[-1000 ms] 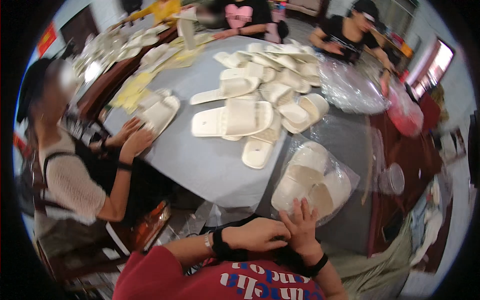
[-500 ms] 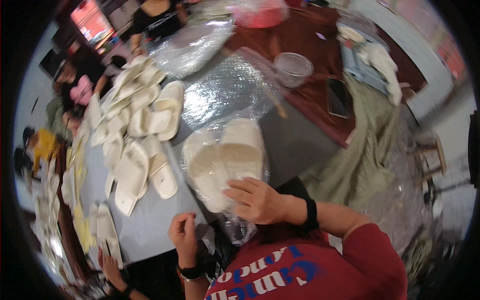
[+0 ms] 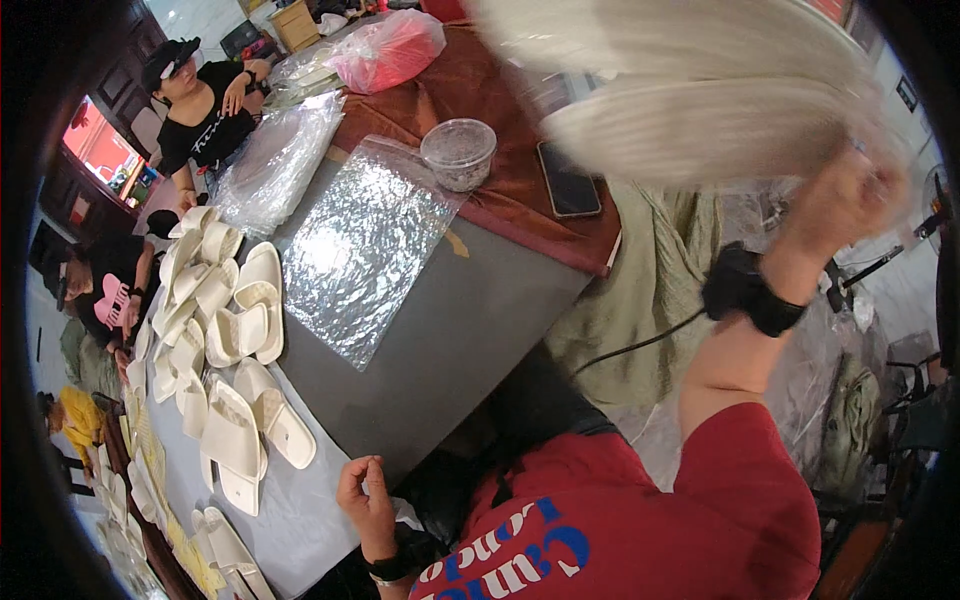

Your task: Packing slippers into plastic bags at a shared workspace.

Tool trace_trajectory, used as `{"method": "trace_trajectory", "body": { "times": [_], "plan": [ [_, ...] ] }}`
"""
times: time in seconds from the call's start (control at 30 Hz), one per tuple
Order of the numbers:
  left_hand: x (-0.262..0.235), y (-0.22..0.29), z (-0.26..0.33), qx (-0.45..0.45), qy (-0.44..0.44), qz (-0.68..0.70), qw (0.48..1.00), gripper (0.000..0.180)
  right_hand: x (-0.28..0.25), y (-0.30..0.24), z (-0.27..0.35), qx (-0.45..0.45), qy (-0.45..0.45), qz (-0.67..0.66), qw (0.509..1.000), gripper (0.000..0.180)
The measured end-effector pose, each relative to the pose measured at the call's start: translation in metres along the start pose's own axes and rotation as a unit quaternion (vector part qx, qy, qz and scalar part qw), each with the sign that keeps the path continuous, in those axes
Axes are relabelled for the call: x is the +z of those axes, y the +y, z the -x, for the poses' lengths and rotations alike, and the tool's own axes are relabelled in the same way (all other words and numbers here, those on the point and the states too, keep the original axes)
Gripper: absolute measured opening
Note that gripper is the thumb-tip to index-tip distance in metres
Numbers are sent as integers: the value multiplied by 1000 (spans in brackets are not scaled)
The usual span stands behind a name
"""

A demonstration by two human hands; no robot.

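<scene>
My right hand point(image 3: 848, 200) is raised at the upper right, its fingers closed on a pair of bagged slippers point(image 3: 690, 125). The cream slippers lie side by side in clear plastic, smeared by motion, and run past the top of the picture. At the table's near edge, my left hand point(image 3: 366, 500) has its fingers curled in, and nothing shows in them. To its left is a pile of loose cream slippers point(image 3: 235, 430). A flat clear plastic bag point(image 3: 365, 255) rests on the dark grey tabletop point(image 3: 480, 300).
A stack of clear bags point(image 3: 280, 150), a round lidded tub point(image 3: 458, 155), a phone point(image 3: 568, 180) and a brown cloth point(image 3: 400, 110) occupy the far side. Green fabric point(image 3: 640, 300) hangs at the right, with a black cable point(image 3: 640, 350) across it. Co-workers point(image 3: 215, 110) are at the left.
My right hand has lifted the bagged slippers off the table, up and to the right. My left hand stays by the table edge. The view has turned; a co-worker's hand at lower left is gone.
</scene>
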State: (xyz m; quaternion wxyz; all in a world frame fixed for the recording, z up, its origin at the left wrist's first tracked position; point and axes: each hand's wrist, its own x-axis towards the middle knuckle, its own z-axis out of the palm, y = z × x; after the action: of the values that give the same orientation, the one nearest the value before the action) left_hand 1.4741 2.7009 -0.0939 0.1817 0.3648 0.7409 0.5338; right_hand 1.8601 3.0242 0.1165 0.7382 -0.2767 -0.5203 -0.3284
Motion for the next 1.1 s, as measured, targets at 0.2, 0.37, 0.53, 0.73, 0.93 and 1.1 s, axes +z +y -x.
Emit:
{"method": "trace_trajectory", "body": {
  "times": [0.2,0.37,0.53,0.73,0.93,1.1],
  "plan": [
    [12,-3,-15,24,-23,-20,999,8,-67,104,20,135,23,136,981,25],
    [27,14,-19,47,-58,-76,994,6,-90,164,164,194,-204,263,923,16],
    [20,11,-20,25,-48,-108,993,5,-94,144,219,358,-526,334,696,25],
    [13,22,-20,42,-35,-151,987,4,-48,121,225,362,-638,303,609,45],
    [24,29,-23,75,-61,-118,988,8,-11,77,201,304,-618,181,703,46],
    [11,16,-36,110,-134,-185,967,17,23,11,187,177,-687,51,703,33]
  ]
}}
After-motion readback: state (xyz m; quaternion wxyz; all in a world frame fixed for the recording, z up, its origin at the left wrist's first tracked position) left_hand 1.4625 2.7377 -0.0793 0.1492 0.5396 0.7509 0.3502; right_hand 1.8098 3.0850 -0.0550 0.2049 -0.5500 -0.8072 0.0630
